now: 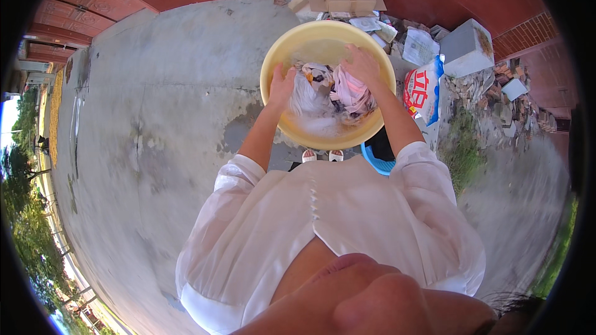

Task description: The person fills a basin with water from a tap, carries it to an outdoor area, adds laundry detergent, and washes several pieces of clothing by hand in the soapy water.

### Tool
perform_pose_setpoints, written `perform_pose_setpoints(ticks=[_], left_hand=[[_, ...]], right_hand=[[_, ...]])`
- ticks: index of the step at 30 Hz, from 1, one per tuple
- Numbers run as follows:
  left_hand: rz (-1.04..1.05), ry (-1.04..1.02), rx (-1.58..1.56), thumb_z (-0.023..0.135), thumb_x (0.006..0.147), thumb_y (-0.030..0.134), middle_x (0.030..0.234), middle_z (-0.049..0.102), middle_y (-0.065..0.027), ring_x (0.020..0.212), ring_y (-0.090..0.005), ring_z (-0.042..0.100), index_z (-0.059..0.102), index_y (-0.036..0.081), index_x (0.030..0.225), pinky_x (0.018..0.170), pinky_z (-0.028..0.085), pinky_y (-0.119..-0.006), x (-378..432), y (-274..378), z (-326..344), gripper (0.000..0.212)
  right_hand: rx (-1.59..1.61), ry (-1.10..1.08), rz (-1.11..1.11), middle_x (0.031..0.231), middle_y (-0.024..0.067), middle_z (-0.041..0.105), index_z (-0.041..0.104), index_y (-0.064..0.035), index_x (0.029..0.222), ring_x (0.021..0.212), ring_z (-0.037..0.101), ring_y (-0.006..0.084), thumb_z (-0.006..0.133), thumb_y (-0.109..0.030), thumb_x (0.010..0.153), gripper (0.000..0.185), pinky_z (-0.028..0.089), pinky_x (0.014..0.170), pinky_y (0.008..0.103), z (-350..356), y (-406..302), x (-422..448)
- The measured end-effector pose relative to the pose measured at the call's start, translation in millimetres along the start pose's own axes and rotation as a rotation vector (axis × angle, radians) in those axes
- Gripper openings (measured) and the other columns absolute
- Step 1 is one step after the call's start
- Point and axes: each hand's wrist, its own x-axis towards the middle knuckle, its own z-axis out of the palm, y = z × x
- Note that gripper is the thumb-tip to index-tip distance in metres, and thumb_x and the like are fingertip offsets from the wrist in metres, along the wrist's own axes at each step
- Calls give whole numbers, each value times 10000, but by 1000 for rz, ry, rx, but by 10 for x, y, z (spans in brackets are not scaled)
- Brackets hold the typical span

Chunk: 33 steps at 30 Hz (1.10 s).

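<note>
A yellow plastic basin [298, 37] stands in front of me with soapy, cloudy water in it. Several wet clothes lie bunched in the water: a white cloth [307, 95] on the left, a patterned piece [318, 74] with dark and orange parts in the middle, and a pink garment [352, 90] on the right. My left hand [281, 86] is inside the basin's left side, beside the white cloth, its fingers apart; whether it grips the cloth cannot be told. My right hand [361, 64] rests on the upper part of the pink garment, fingers bent; its grip is unclear.
A blue plastic basket [384, 167] with dark cloth stands below the basin at the right. Beyond my right forearm is a red, white and blue bag [421, 90]. A cardboard box [347, 4] with corn cobs, a pale block [465, 49] and rubble [507, 97] line the red wall.
</note>
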Motion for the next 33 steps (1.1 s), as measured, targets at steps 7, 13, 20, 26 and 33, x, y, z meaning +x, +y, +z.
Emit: perform_pose_setpoints(ticks=[7,13,20,26,33], left_hand=[[-557,-110,-680,431,979,473,1156,627,-122,1074,-251,599,552,79,1230,919,486,-397,131,134,332,482],[-513,-214,-1062,436,978,466,1080,654,-103,987,-253,628,592,91,1184,885,508,-422,228,-266,368,456],[-421,-113,-395,436,982,398,1038,669,-136,958,-284,637,598,20,1184,882,487,-395,379,112,472,458],[95,-289,121,427,988,365,1292,551,-179,1170,-299,543,423,-29,1369,985,410,-372,275,377,-50,548],[-89,-51,-180,431,990,365,1424,439,-167,1297,-298,443,329,28,1447,1049,355,-379,113,-43,189,577]], right_hand=[[859,-393,177,1116,141,668,570,-14,1261,1002,625,206,631,-420,885,557,489,859,345,763,-371,97],[604,115,-281,902,192,677,646,-11,1078,765,654,268,680,-270,868,335,499,702,373,553,-1127,-424],[358,320,4,896,270,643,660,-18,987,849,631,420,548,-336,923,343,486,776,489,678,-328,-71],[-274,-117,274,1078,209,652,620,-87,1146,1004,612,413,550,-357,897,374,484,889,493,73,7,-162],[710,181,-105,1242,188,597,565,-103,1281,1119,589,337,607,-461,866,550,453,959,438,602,-69,75]])
